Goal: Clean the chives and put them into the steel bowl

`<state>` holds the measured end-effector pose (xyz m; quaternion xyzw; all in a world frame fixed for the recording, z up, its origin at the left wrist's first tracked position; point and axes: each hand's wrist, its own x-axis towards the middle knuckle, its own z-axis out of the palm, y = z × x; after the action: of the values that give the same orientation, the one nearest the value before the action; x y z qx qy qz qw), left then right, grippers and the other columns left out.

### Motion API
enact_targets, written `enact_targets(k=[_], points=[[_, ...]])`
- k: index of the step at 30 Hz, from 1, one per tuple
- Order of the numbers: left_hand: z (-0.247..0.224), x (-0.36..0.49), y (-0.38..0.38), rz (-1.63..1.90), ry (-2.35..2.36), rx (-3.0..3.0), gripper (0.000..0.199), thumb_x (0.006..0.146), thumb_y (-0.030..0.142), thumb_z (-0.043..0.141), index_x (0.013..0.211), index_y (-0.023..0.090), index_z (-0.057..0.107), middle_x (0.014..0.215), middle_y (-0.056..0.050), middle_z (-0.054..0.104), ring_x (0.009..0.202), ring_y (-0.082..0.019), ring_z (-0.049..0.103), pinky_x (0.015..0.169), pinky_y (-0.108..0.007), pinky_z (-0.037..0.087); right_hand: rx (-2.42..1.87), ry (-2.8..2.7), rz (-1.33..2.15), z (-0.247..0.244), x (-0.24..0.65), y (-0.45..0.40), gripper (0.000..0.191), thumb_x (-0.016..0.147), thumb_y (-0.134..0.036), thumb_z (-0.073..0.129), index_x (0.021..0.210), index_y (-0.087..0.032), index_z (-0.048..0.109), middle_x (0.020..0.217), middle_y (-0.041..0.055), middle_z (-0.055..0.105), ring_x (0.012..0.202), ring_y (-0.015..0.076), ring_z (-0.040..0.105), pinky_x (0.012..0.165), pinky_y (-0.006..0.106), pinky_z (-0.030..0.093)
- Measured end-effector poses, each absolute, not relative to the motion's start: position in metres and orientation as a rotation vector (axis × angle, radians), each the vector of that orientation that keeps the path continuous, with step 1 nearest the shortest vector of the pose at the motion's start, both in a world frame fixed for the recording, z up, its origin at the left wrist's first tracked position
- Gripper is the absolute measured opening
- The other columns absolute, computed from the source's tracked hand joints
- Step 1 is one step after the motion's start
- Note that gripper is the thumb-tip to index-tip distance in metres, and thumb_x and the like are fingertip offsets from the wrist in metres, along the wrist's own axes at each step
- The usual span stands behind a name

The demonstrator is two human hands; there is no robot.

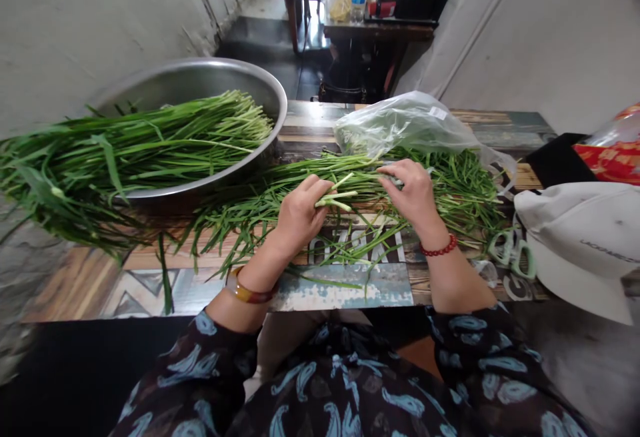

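Holding a few green stalks (345, 195) in the closed left hand (301, 210), pale ends outward, above the table (345, 292). With the right hand (411, 190), fingers bent, at the loose pile (460, 174) — cannot tell whether gripping anything. Best to pinch lightly, level the ends, and lay everything one way, as in the steel basin (195, 80).

patterned table (310, 294); on it basin (200, 77), greens (350, 165), scissors (512, 253)
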<state>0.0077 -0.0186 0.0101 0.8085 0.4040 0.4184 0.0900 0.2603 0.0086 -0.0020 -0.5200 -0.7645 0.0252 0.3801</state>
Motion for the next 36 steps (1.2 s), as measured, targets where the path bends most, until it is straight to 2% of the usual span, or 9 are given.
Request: enact_targets(k=[2,5,9,12,17,21,25,29,36], points=[[0.011,0.007,-0.018,1.314,1.212,2.328,0.02,0.099,0.029,0.047,0.092,0.018,0.061,0.081,-0.004,0.059,0.076,-0.016,0.054,0.069,-0.027,0.043,-1.398,-2.018,-0.052,-0.006,0.261,0.01,0.017,0.089,-0.031,0.065,0.098,-0.022,0.075,0.1,0.0098,0.071,0.096,0.0273,0.061,0.088,0.043,0.047],[0.014,0.007,-0.017,1.444,1.249,2.184,0.024,0.1,0.032,0.047,0.088,0.017,0.061,0.08,-0.003,0.06,0.077,-0.014,0.055,0.073,-0.026,0.044,-1.406,-2.027,-0.057,-0.006,0.26,0.009,0.012,0.088,-0.03,0.066,0.091,-0.022,0.075,0.097,0.0093,0.07,0.094,0.0268,0.061,0.087,0.043,0.047],[0.018,0.007,-0.018,1.51,1.271,2.094,0.025,0.098,0.035,0.05,0.086,0.017,0.062,0.078,-0.002,0.062,0.074,-0.013,0.056,0.071,-0.025,0.045,-1.235,-1.863,0.253,0.001,0.258,0.007,0.009,0.087,-0.028,0.066,0.084,-0.022,0.072,0.092,0.0059,0.069,0.087,0.0209,0.063,0.076,0.034,0.049],[0.02,0.008,-0.02,1.508,1.291,2.034,0.025,0.096,0.037,0.053,0.086,0.017,0.064,0.079,-0.002,0.065,0.073,-0.014,0.058,0.071,-0.026,0.046,-1.159,-1.722,0.473,0.006,0.256,0.005,0.01,0.087,-0.029,0.066,0.08,-0.022,0.068,0.084,0.0027,0.068,0.076,0.0167,0.061,0.067,0.03,0.045],[0.022,0.009,-0.021,1.533,1.271,1.994,0.029,0.098,0.037,0.052,0.088,0.016,0.069,0.084,-0.004,0.069,0.078,-0.015,0.062,0.075,-0.027,0.048,-1.042,-1.723,0.574,0.011,0.251,0.0,0.029,0.094,-0.037,0.058,0.07,-0.021,0.061,0.076,0.0015,0.062,0.073,0.015,0.058,0.071,0.031,0.044],[0.022,0.009,-0.02,1.549,1.228,2.074,0.026,0.098,0.032,0.052,0.09,0.016,0.072,0.081,-0.004,0.067,0.077,-0.014,0.06,0.073,-0.027,0.047,-1.021,-1.758,0.574,0.015,0.248,-0.004,0.034,0.095,-0.042,0.056,0.069,-0.021,0.06,0.076,0.0023,0.063,0.073,0.0154,0.059,0.071,0.031,0.045],[0.015,0.008,-0.02,1.47,1.174,2.188,0.021,0.094,0.025,0.056,0.102,0.018,0.074,0.078,-0.003,0.061,0.075,-0.015,0.056,0.068,-0.026,0.045,-0.963,-1.815,0.598,0.024,0.244,-0.009,0.032,0.093,-0.042,0.06,0.068,-0.021,0.061,0.079,0.0035,0.067,0.075,0.0161,0.062,0.073,0.032,0.048],[0.005,0.01,-0.02,1.277,1.121,2.431,0.03,0.09,0.021,0.059,0.118,0.017,0.07,0.081,-0.004,0.057,0.075,-0.015,0.055,0.065,-0.026,0.044,-0.962,-1.856,0.644,0.031,0.239,-0.014,0.026,0.09,-0.041,0.063,0.07,-0.023,0.066,0.081,0.0042,0.07,0.078,0.0177,0.064,0.076,0.035,0.052],[0.005,0.012,-0.024,1.151,1.163,2.789,0.024,0.094,0.026,0.054,0.109,0.019,0.071,0.077,-0.004,0.056,0.067,-0.014,0.05,0.057,-0.026,0.036,-0.944,-1.864,0.647,0.032,0.238,-0.016,0.016,0.088,-0.032,0.065,0.076,-0.024,0.073,0.082,0.0042,0.073,0.082,0.0185,0.067,0.078,0.036,0.054]])
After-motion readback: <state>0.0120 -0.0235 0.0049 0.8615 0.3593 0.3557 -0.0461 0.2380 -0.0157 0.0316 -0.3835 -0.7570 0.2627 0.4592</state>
